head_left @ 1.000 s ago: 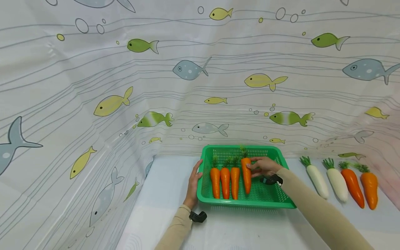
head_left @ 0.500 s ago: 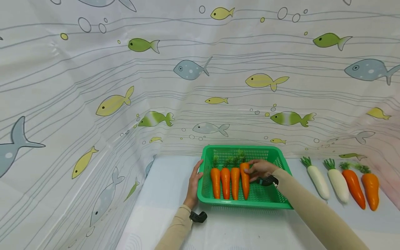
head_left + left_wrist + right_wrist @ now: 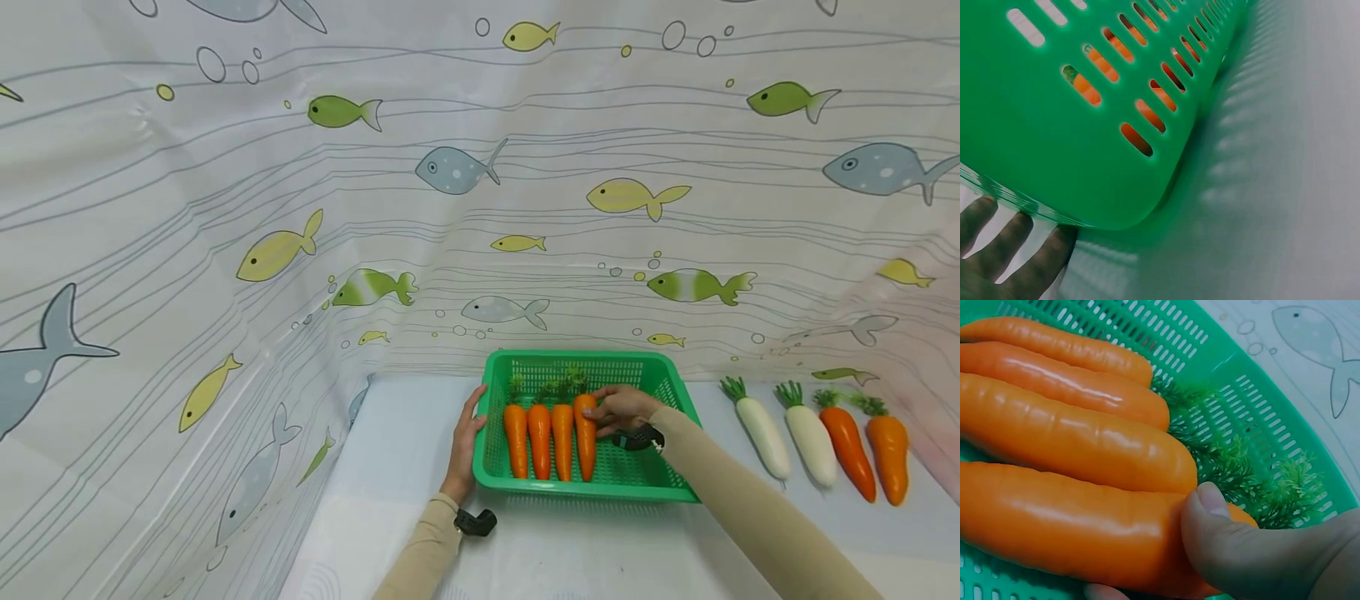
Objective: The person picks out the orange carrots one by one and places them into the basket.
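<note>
One green basket [image 3: 592, 489] sits on a pale table [image 3: 585, 550] near fish-printed sheeting [image 3: 570, 125]

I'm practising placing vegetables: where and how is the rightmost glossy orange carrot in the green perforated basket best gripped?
I'd pinch the rightmost orange carrot near its thick leafy end, from the right, thumb uppermost: it tapers toward the tip, and another orange carrot lies close on its left.
</note>
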### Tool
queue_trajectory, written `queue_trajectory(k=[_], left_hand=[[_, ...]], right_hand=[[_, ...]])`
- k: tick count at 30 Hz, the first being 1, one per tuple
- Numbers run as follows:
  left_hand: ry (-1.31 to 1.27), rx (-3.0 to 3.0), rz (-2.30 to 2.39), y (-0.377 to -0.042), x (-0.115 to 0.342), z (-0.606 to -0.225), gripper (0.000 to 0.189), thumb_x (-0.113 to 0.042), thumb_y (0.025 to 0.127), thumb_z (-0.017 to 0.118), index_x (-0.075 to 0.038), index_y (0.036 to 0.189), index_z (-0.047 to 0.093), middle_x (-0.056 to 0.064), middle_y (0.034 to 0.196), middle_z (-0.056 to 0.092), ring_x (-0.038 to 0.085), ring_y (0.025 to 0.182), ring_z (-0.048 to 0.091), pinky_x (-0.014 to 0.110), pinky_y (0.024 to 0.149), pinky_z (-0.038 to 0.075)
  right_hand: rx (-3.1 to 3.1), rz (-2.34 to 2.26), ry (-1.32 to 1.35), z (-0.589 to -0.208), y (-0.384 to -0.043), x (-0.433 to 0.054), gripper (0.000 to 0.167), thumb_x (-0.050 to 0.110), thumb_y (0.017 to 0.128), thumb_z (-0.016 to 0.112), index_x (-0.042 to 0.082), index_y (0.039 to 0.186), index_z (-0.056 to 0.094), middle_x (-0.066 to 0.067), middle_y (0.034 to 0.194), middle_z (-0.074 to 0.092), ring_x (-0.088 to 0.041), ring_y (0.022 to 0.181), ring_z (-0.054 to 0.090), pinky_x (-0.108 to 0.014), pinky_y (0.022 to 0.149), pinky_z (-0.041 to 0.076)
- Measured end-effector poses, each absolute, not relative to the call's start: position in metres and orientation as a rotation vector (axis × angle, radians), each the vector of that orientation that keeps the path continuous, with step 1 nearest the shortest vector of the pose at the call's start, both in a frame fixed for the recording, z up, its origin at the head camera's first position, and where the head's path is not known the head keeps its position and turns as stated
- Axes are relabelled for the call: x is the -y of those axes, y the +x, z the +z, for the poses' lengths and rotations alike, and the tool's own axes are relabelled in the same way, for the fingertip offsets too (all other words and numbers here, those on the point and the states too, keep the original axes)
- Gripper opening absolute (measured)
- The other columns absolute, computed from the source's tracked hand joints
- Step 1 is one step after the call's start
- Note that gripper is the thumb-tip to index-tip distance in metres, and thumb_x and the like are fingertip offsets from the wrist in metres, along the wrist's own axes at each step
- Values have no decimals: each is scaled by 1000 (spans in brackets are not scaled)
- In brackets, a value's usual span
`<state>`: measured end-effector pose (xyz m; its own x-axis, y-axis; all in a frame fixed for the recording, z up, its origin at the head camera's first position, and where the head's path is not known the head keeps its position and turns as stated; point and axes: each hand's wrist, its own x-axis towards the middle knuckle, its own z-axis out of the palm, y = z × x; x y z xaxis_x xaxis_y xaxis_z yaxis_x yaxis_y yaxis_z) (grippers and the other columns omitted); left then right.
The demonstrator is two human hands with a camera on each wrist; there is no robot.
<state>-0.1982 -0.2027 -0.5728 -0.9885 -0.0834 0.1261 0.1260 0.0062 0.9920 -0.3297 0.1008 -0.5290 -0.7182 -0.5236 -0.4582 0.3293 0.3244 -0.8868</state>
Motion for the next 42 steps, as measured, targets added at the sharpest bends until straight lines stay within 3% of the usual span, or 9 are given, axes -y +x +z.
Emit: queue_trajectory(k=[11,25,42], left_hand=[[-40,2098,-2123,-200,202,-572,57,-28,109,32,-34,166,34,0,178,22,33,162,25,61,125,24],[-49,2083,-2128,-201,202,-571,58,-28,109,34,-32,167,34,0,177,23,32,162,25,60,126,23],[-31,2090,-2126,-197,201,-571,58,-28,109,34,-32,167,34,1,178,22,33,163,22,61,127,20]], right_hand=[[-1936,-1413,-203,-524,-329,-102,71,4,100,69,-18,154,28,-35,134,62,-28,103,76,-50,93,62],[-2007,-1374,-210,-522,-327,-102,68,3,99,70,-21,151,35,-38,132,64,-34,104,77,-47,90,63],[-2120,-1305,-208,-526,-324,-100,69,16,94,81,-17,145,50,-34,131,66,-35,101,77,-45,86,64]])
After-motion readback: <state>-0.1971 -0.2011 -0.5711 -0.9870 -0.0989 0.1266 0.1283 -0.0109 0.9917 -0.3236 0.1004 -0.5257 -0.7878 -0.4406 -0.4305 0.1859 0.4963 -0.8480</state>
